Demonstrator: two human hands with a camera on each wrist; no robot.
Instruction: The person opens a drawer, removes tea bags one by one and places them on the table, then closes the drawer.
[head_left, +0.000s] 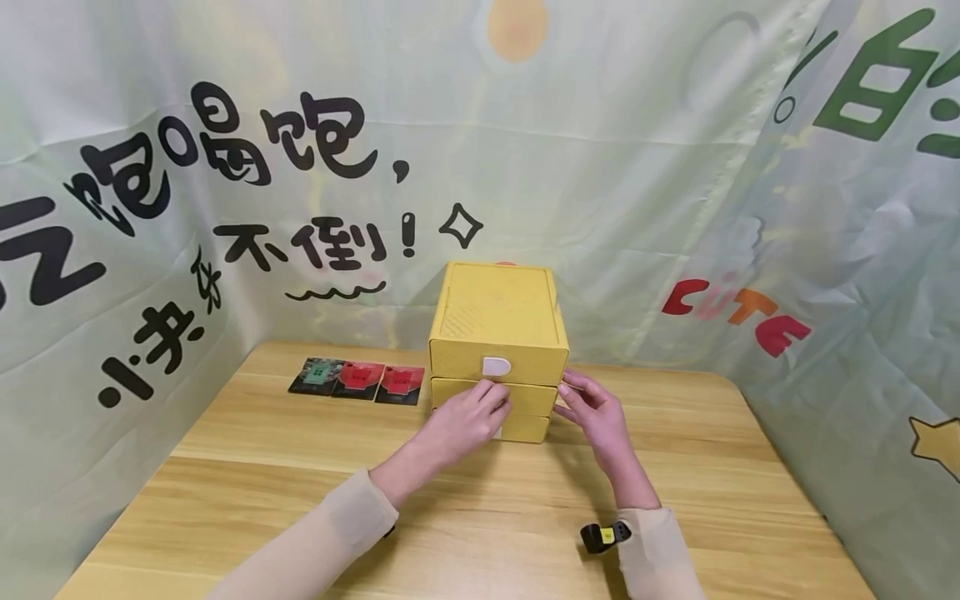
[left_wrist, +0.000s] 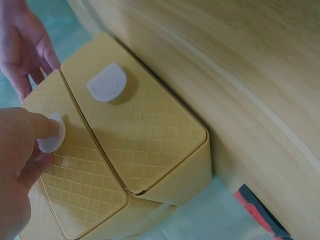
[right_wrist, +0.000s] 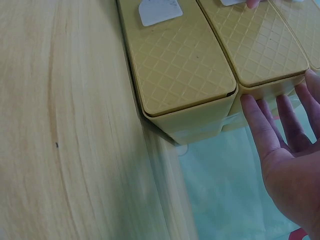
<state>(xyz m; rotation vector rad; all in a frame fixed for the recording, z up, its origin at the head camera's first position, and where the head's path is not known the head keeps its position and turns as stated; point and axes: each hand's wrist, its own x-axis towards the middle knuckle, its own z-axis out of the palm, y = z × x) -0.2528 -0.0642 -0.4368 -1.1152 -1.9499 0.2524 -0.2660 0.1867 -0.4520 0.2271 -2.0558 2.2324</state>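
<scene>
A yellow stack of drawers [head_left: 498, 304] stands on the table, three tiers high, each drawer front with a waffle pattern. My left hand [head_left: 465, 421] is at the middle drawer [left_wrist: 82, 185], where thumb and fingers pinch its white pull tab [left_wrist: 59, 135]. That drawer sits flush with the others. On the stack's right side is my right hand [head_left: 600, 417]; its fingers [right_wrist: 262, 125] lie extended against the side wall near the middle tier. Another white tab [left_wrist: 107, 82] shows bare on the bottom drawer, and the top drawer's tab [head_left: 497, 367] is also untouched.
Left of the stack lie three cards in a row: a green one [head_left: 318, 377] and two red ones [head_left: 358, 380]. Printed cloth [head_left: 585, 183] hangs behind and along both sides of the wooden table [head_left: 300, 492]. A black wrist device [head_left: 603, 536] sits by the right cuff.
</scene>
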